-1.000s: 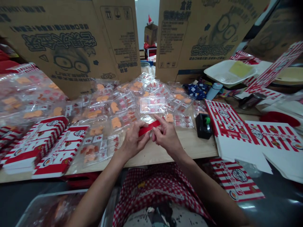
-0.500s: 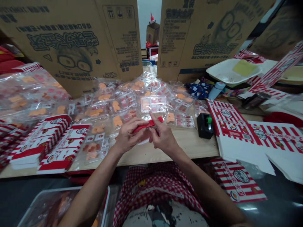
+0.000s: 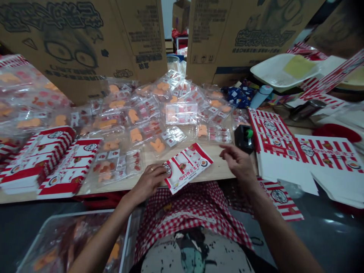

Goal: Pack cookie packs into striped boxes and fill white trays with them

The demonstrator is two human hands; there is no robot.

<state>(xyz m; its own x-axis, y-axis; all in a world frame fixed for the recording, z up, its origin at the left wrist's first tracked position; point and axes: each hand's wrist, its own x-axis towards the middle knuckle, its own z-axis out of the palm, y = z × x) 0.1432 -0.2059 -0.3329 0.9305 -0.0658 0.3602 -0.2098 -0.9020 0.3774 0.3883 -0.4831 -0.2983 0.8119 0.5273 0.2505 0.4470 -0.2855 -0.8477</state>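
A flat red-and-white printed carton point(image 3: 189, 167) lies at a slant near the table's front edge. My left hand point(image 3: 152, 179), a ring on one finger, has its fingers closed on the carton's left edge. To the right of the carton, my right hand point(image 3: 238, 162) hovers above the table with its index finger stretched out and nothing in it. Just behind that hand stands a black tape dispenser point(image 3: 243, 138) with a green core. Clear bags point(image 3: 136, 135) of orange pieces and small printed packets spread across the table beyond both hands.
Stacked striped cartons point(image 3: 42, 157) sit at the left; unfolded striped sheets point(image 3: 284, 151) cover the right side. A white basket point(image 3: 273, 72), a light blue bottle point(image 3: 261, 95) and cardboard boxes point(image 3: 127, 41) stand behind. Below left is a bin point(image 3: 51, 220) of bagged pieces.
Both hands were together, holding the carton raised and edge-on. Now the carton lies flat with its printed face up, and my right hand has let go and moved right towards the tape dispenser.
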